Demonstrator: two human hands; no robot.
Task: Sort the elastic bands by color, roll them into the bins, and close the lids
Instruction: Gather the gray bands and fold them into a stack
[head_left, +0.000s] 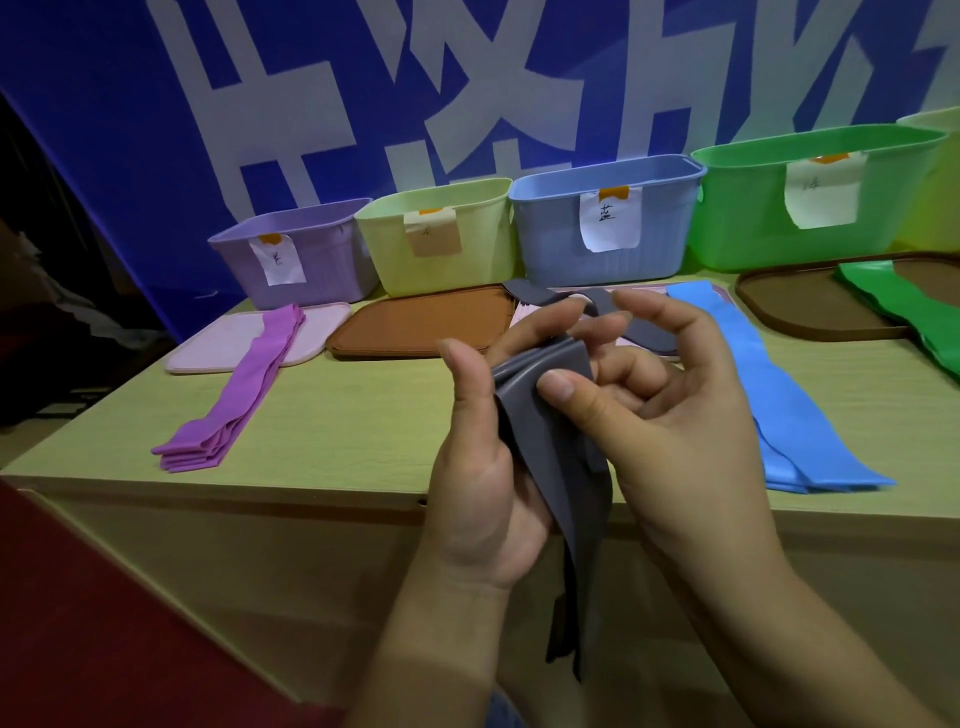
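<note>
Grey band (550, 447), pinched at its top fold by left hand (488, 467) and right hand (675, 415), rolling barely begun. Purple bands (234, 400), blue bands (769, 395) and green bands (904, 306) lie sorted on the table (337, 415); bins (602, 228) open, brown lid (421, 322) off.

The green bands (906, 306) run off the right edge, and so does the brown lid (810, 306) under them. Beyond the green bin (810, 197), a pale container (935, 122) shows only a corner. The left hand (483, 467) and right hand (670, 410) cover much of the grey band (545, 415) and the lid (644, 343) behind them. The marks on the bins' paper labels (280, 260) are too blurred to read.
</note>
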